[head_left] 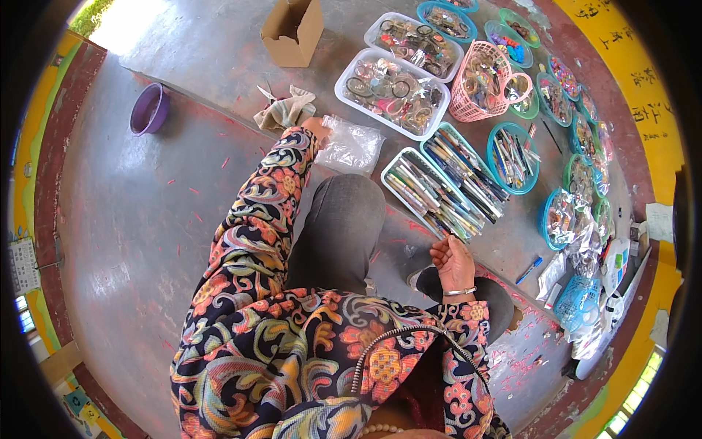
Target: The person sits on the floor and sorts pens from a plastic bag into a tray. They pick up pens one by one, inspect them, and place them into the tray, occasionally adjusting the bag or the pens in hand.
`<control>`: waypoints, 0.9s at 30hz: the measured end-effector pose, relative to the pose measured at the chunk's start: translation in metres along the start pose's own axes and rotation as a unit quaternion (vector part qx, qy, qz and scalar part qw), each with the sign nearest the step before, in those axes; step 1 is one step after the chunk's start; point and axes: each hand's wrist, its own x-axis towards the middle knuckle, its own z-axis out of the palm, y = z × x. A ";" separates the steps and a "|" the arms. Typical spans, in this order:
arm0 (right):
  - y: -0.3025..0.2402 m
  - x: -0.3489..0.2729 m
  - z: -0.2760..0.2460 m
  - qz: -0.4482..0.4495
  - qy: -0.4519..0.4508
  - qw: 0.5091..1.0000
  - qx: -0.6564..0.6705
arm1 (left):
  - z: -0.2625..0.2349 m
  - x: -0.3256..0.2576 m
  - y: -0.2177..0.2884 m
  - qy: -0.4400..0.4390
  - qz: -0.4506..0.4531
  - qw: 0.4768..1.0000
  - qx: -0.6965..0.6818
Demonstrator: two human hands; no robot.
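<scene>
My left arm stretches forward, and my left hand [317, 129] is between a crumpled beige cloth [288, 110] and a clear plastic bag [351, 146]. The sleeve and the bag hide most of its fingers. Scissors [268, 92] lie partly under the cloth. My right hand [455, 263], with a bracelet at the wrist, is palm up with fingers curled, beside the near end of a pale green tray of pens [392, 175]. What those fingers hold, if anything, does not show. A second tray of pens [431, 146] stands just beyond.
Two white bins [342, 94] [368, 33] of hair ties and small goods stand ahead, beside a pink basket [462, 110]. A round teal basket [534, 175] holds pens. More baskets line the right. A cardboard box [292, 47] and purple bowl [150, 110] are farther left.
</scene>
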 end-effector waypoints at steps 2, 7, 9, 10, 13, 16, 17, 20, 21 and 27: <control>0.000 -0.001 -0.001 0.006 0.001 1.000 -0.002 | -0.001 0.003 0.003 0.022 0.009 0.999 0.045; 0.000 -0.001 -0.001 0.006 -0.014 1.000 0.001 | 0.002 -0.008 0.018 0.084 0.050 0.970 0.222; 0.001 0.000 -0.003 0.013 -0.016 1.000 0.003 | 0.005 -0.008 0.013 0.137 0.109 0.931 0.319; 0.001 0.000 -0.003 0.014 -0.019 1.000 0.002 | 0.005 -0.010 0.012 0.167 0.139 0.906 0.364; 0.001 0.000 -0.007 0.005 -0.005 1.000 0.014 | 0.018 -0.032 0.029 0.253 0.289 0.865 0.322; 0.000 0.001 -0.010 0.017 -0.012 1.000 -0.003 | 0.048 -0.037 0.011 0.243 0.355 0.824 0.369; -0.001 0.001 -0.012 0.021 -0.014 1.000 -0.006 | 0.056 -0.039 0.002 0.213 0.380 0.811 0.392; 0.000 -0.003 -0.015 0.039 -0.010 0.999 -0.007 | 0.086 -0.042 -0.016 0.141 0.332 0.828 0.429; -0.001 -0.005 -0.015 0.042 -0.003 0.999 -0.007 | 0.090 -0.039 -0.018 0.135 0.325 0.830 0.434; -0.006 -0.015 -0.011 0.052 0.008 0.999 0.003 | 0.080 -0.029 -0.032 0.105 0.328 0.815 0.466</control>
